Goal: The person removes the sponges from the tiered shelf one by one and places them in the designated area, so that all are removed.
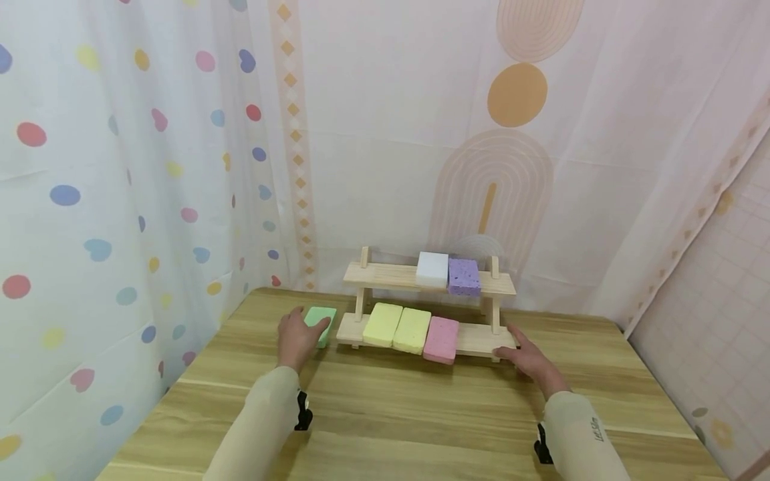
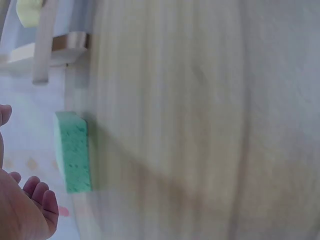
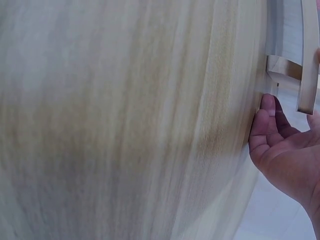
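My left hand (image 1: 296,339) hovers over the left side of a green sponge (image 1: 321,316), thumb and fingers spread to either side. In the left wrist view a gap shows between the hand and the sponge, which lies on the table left of a two-tier wooden shelf (image 1: 475,339). At the shelf's right end, my right hand (image 1: 529,359) holds the lower plank (image 3: 309,60), thumb on the front and fingers around the end. Two yellow sponges (image 1: 383,325) and a pink sponge (image 1: 442,339) lie side by side on that lower tier.
On the upper tier sit a white sponge (image 1: 432,269) and a purple sponge (image 1: 464,276). The shelf stands near the back of a wood-grain table (image 1: 409,414). Patterned curtains (image 1: 373,167) hang behind and to the left.
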`<state>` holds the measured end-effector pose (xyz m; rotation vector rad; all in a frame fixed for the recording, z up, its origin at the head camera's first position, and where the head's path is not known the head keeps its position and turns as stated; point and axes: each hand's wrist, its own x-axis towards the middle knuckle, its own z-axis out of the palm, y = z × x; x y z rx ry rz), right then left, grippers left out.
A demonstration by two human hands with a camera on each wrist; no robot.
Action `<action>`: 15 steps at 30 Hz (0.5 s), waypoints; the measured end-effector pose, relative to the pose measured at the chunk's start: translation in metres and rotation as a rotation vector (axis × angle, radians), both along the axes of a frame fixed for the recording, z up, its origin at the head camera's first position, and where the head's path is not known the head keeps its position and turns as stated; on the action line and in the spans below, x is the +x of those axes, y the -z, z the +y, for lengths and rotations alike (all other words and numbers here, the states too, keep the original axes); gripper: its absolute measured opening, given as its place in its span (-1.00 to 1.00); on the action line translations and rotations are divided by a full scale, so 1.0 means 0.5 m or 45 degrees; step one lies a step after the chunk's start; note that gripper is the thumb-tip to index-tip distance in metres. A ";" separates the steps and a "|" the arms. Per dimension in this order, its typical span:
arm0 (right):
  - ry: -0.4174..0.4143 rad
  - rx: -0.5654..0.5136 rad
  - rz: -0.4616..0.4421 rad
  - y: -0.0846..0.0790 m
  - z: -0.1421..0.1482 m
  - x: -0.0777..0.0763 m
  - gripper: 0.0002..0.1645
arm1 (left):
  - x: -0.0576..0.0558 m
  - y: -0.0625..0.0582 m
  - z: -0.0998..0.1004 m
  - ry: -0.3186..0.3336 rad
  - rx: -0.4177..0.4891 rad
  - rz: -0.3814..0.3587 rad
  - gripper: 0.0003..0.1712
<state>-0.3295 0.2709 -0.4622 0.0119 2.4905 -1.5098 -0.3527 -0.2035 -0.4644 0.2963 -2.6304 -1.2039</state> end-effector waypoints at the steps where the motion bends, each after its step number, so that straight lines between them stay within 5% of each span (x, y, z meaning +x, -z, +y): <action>1: 0.002 0.001 0.002 0.000 0.000 0.000 0.08 | -0.002 -0.005 0.004 0.009 0.003 0.010 -0.02; 15: -0.002 0.013 0.032 0.003 -0.001 0.000 0.06 | -0.023 -0.069 0.076 0.053 0.139 0.160 -0.09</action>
